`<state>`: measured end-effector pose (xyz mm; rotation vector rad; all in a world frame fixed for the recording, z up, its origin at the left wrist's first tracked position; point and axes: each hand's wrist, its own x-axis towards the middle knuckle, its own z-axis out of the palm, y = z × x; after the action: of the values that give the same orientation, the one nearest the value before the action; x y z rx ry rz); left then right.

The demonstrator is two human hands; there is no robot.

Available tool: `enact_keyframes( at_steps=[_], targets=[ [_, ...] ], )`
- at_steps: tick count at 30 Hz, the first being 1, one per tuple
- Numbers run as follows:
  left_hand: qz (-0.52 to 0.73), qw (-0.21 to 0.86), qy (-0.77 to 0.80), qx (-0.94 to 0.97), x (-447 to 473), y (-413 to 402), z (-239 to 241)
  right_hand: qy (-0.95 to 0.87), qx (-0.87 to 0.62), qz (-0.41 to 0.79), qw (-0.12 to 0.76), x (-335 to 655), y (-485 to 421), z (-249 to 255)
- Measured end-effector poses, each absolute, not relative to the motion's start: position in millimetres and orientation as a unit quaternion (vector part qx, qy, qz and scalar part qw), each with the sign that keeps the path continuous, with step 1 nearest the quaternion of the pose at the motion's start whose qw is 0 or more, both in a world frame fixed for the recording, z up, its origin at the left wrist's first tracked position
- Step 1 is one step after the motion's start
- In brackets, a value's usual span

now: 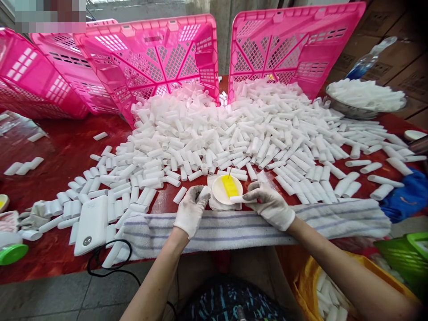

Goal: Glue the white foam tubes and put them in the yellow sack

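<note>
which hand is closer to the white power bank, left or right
Left. The left hand is to the right of the white power bank, apart from it; the right hand is farther right, past the small plate.

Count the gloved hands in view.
2: the left hand, left of the small white plate, and the right hand, right of it. Each holds a white tube.

L hand (191,213), R hand (272,207), both pinching
</note>
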<state>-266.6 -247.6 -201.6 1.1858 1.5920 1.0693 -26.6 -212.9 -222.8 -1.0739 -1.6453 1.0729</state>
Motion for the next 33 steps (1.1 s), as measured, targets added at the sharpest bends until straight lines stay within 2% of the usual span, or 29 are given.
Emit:
enact_keyframes(
  at_steps=[4, 8, 20, 24, 28, 30, 32, 33],
  targets=[
    [0.439, 0.478, 0.577, 0.496, -257.2, -254.8, -203.4, -0.564, -0.489, 0.488, 0.452, -25.1, -222.4, -207.2],
    [0.427, 0.506, 0.535, 0.526, -240.5, -265.2, -198.2, -0.519, -0.504, 0.555, 0.412, -27.0, -230.4, -191.5],
    [0.372, 0.436, 0.533, 0.623, -235.9, -273.0, -188.4, -0.491, -0.504, 0.602, 0.376, -20.9, -237.1, -171.9],
    [0.356, 0.426, 0.539, 0.634, -237.2, -277.2, -176.5, -0.585, -0.515, 0.5, 0.376, -23.1, -240.3, -170.6],
    [0.3, 0.546, 0.525, 0.58, -237.9, -280.4, -166.8, -0.736, -0.41, 0.355, 0.404, -23.7, -246.0, -170.1],
    [0.264, 0.592, 0.541, 0.536, -232.4, -280.7, -167.0, -0.812, -0.354, 0.241, 0.396, -26.4, -248.3, -171.1],
    [0.235, 0.561, 0.586, 0.536, -221.9, -281.0, -170.0, -0.857, -0.33, 0.119, 0.378, -32.3, -249.5, -174.1],
    [0.23, 0.506, 0.618, 0.556, -215.6, -281.4, -171.9, -0.86, -0.337, 0.079, 0.374, -36.4, -249.8, -176.2]
  ],
)
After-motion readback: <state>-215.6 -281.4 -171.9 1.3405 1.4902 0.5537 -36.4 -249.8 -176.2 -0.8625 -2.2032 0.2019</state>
